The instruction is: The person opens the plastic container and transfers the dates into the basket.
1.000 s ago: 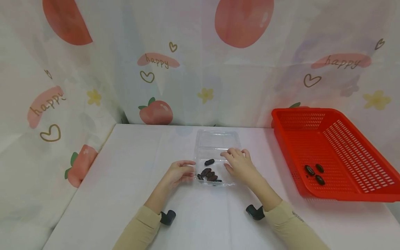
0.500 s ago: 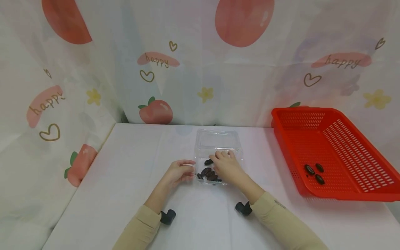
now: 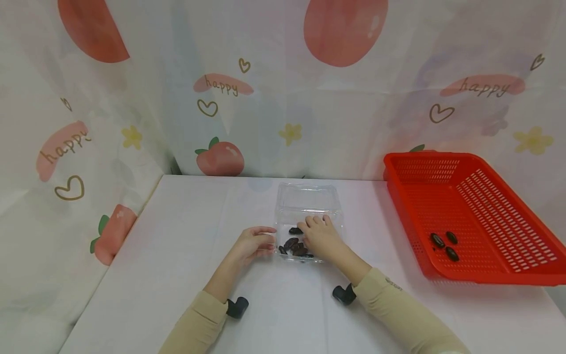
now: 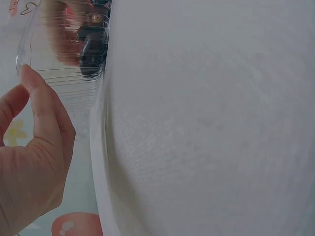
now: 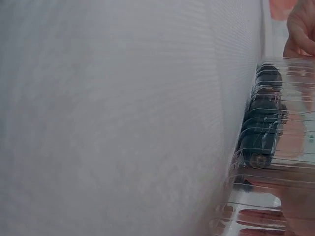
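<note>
fingers (image 4: 43, 115) relaxed, left hand (image 3: 250, 244) touches clear box (image 3: 309, 197); right hand (image 3: 322, 239) is at dark pieces (image 3: 291, 243), grip unclear.

White tabletop (image 3: 199, 211) before a pale backdrop (image 3: 274, 34) of fruit (image 3: 219, 158), hearts (image 3: 208, 102) and "happy" lettering (image 3: 222, 85).

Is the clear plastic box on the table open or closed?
Open: its lid is folded back, behind the base, and the right hand reaches inside.

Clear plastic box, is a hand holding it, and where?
The left hand touches the left side of the clear plastic clamshell; whether it really grips there can't be told.
</note>
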`<state>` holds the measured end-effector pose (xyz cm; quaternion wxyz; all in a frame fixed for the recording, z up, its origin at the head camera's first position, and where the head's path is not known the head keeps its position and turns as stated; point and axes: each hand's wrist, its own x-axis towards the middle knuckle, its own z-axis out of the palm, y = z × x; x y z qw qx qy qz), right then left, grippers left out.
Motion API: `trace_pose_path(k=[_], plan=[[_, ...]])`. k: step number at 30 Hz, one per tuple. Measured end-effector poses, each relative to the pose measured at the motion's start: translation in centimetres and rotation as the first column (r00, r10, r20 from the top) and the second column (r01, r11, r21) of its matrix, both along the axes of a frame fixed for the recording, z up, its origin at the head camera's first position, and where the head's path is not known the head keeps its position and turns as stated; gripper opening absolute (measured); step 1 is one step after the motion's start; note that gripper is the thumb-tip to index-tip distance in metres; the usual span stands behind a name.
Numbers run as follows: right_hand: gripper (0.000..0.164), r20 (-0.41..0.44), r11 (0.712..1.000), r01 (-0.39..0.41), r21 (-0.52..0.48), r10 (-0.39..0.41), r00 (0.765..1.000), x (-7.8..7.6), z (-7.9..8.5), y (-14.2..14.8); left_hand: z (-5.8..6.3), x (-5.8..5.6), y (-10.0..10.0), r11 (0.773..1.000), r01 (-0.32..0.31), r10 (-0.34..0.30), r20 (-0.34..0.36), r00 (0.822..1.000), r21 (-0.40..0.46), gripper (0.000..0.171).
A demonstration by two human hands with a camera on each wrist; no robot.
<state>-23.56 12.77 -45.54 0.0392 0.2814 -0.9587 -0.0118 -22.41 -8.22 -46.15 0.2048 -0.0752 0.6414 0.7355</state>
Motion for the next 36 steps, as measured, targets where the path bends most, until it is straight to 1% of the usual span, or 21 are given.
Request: trace_pose_path(k=[6, 13, 21, 27, 30, 34, 36], plan=[[0.028, -0.001, 1.0, -0.015, 0.013, 0.015, 1.0, -0.03, -0.06, -0.03, 0.03, 0.03, 0.0, 1.0, -0.002, 0.002, 0.004, 1.0, -0.004, 0.034], [0.028, -0.01, 0.999, -0.009, 0.049, 0.01, 1.0, -0.09, -0.22, -0.19, 0.2, 0.1, -0.02, 1.0, -0.004, 0.004, 0.015, 1.0, -0.016, 0.033], [0.022, -0.039, 0.999, -0.019, 0.036, 0.021, 0.999, -0.02, -0.3, -0.17, -0.09, -0.05, 0.0, 1.0, -0.004, 0.004, 0.01, 1.0, -0.009, 0.033], [0.023, -0.046, 0.999, -0.014, 0.052, 0.016, 0.999, -0.06, -0.31, -0.26, -0.02, -0.04, 0.0, 1.0, -0.003, 0.003, 0.007, 1.0, -0.017, 0.033], [0.025, -0.046, 0.999, -0.018, 0.041, 0.02, 0.999, -0.04, -0.28, -0.26, -0.07, -0.04, -0.02, 1.0, 0.001, -0.001, 0.003, 1.0, -0.019, 0.033], [0.024, -0.06, 0.999, -0.038, -0.012, 0.038, 0.998, 0.0, -0.34, -0.2, -0.14, -0.08, -0.04, 1.0, 0.006, -0.006, 0.003, 1.0, -0.011, 0.034], [0.023, -0.099, 0.998, -0.055, -0.018, 0.053, 0.994, -0.06, -0.54, -0.13, -0.16, -0.09, -0.05, 1.0, 0.009, -0.009, 0.002, 1.0, -0.01, 0.034]])
